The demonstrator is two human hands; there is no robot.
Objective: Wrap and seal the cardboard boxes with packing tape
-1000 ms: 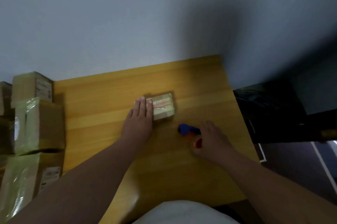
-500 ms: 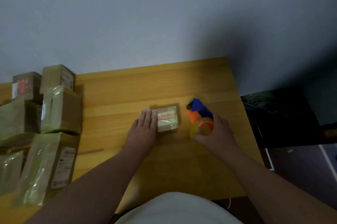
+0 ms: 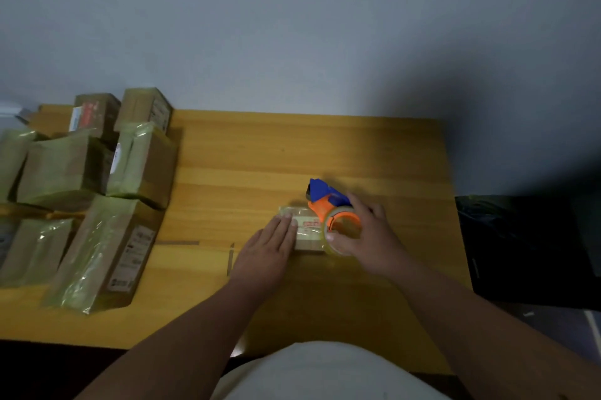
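Observation:
A small cardboard box (image 3: 307, 227) with red print lies flat near the middle of the wooden table (image 3: 292, 152). My left hand (image 3: 268, 250) presses flat on the box's left part, fingers straight. My right hand (image 3: 367, 237) grips an orange and blue tape dispenser (image 3: 331, 207) with a roll of clear tape, held over the box's right end. The dispenser hides the box's right edge.
A pile of several taped cardboard boxes (image 3: 94, 185) fills the table's left side. A dark bag or bin (image 3: 527, 246) stands right of the table. A grey wall (image 3: 292, 25) runs behind. A thin strip (image 3: 177, 242) lies on the table left of my left hand.
My right hand picked the tape dispenser up off the table and brought it left onto the box's right end. My left hand stayed on the box.

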